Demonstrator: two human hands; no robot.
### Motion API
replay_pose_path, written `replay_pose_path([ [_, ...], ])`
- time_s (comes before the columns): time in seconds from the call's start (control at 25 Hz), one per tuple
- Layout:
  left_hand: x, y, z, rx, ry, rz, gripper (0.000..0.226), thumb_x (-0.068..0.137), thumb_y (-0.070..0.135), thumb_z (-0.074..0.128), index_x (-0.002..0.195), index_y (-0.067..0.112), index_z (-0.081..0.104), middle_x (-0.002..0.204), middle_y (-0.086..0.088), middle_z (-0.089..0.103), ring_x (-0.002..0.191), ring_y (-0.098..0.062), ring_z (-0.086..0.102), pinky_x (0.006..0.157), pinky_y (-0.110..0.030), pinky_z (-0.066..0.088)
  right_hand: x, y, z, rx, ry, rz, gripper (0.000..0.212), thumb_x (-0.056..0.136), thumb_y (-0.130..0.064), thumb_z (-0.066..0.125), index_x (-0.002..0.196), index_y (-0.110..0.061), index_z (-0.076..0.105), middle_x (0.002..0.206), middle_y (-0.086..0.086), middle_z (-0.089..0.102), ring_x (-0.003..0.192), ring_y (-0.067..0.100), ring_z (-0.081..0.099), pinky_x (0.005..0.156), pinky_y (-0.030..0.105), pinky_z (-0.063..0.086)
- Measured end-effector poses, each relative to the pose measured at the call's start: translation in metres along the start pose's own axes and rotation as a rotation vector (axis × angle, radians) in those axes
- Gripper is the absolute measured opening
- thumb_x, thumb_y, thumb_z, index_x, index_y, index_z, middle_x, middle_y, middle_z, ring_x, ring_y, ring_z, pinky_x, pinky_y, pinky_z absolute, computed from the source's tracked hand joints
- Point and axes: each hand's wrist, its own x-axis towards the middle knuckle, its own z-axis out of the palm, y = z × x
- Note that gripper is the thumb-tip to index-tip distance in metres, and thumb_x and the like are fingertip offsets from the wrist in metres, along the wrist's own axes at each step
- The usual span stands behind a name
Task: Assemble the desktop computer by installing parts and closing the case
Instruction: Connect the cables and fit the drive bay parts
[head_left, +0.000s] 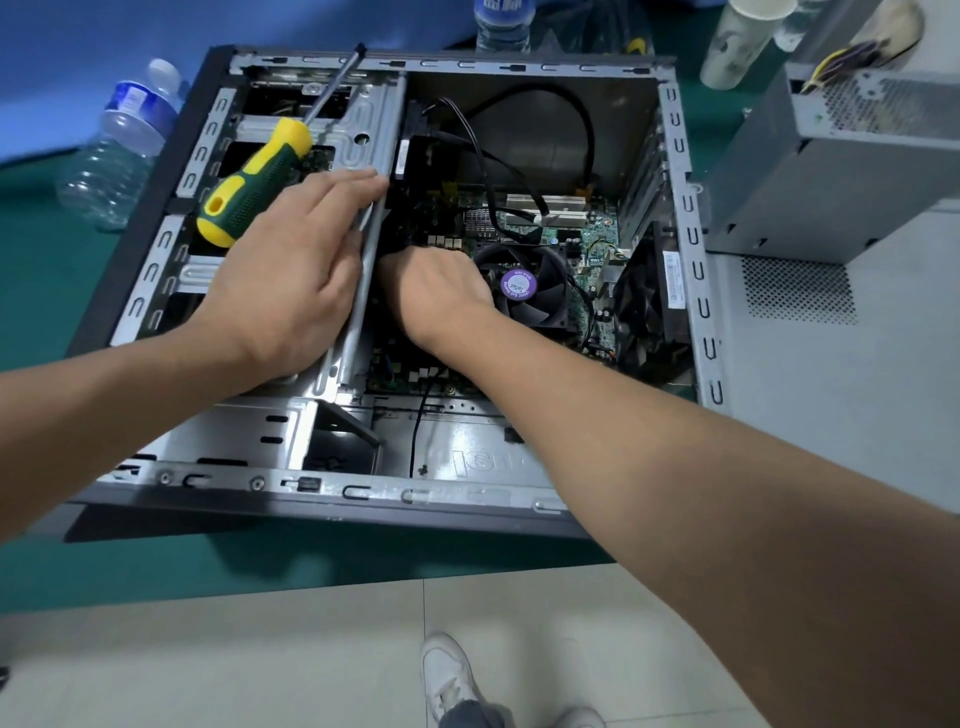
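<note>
Bracing left hand (291, 270) flat, fingers straight, on drive cage (363, 119) to steady case | right hand (436, 296) reaching down beside fan (524, 286), fingers hidden, can't tell grip | screwdriver (260, 176) parked handy on cage

I'm standing at a computer repair bench, more workshop than office. My worktop is covered with a green mat (322, 566) and backed by a blue partition (78, 62). An opened desktop case (363, 493) lies on it, with a yellow-and-green screwdriver (260, 171) resting across the case's drive cage. A loose power supply unit (831, 171) sits beside it on a grey side panel (831, 415). Plastic water bottles (119, 150) stand around, and pale floor tiles (260, 660) show below.
</note>
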Motion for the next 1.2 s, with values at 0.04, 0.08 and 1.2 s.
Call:
replay_pose_path([
  [0.04,0.000,0.000,0.000,0.001,0.000,0.000,0.049,0.099,0.019,0.031,0.146,0.010,0.042,0.151,-0.007,0.042,0.140,-0.022,0.035,0.115,-0.025,0.022,0.000,0.000,0.000,0.001,0.006,0.006,0.031,0.097,-0.014,0.043,0.116,-0.019,0.067,0.116,0.009,0.069,0.109,0.032,0.064,0.072,0.029,0.038],
  [0.08,0.000,-0.001,0.000,0.001,0.000,-0.001,0.049,0.099,0.020,0.031,0.146,0.010,0.042,0.151,-0.007,0.042,0.140,-0.022,0.035,0.115,-0.025,0.022,-0.001,-0.001,0.000,-0.002,0.011,0.009,0.031,0.097,-0.014,0.043,0.117,-0.019,0.067,0.116,0.008,0.069,0.109,0.031,0.064,0.072,0.029,0.038],
  [1.2,-0.002,0.000,0.002,-0.004,-0.004,-0.002,0.052,0.096,0.021,0.031,0.145,0.010,0.044,0.151,-0.007,0.043,0.140,-0.024,0.036,0.117,-0.035,0.027,-0.025,-0.014,-0.006,0.116,-0.140,-0.023,0.036,0.097,-0.006,0.043,0.131,-0.011,0.054,0.130,0.010,0.056,0.120,0.029,0.054,0.090,0.036,0.047],
])
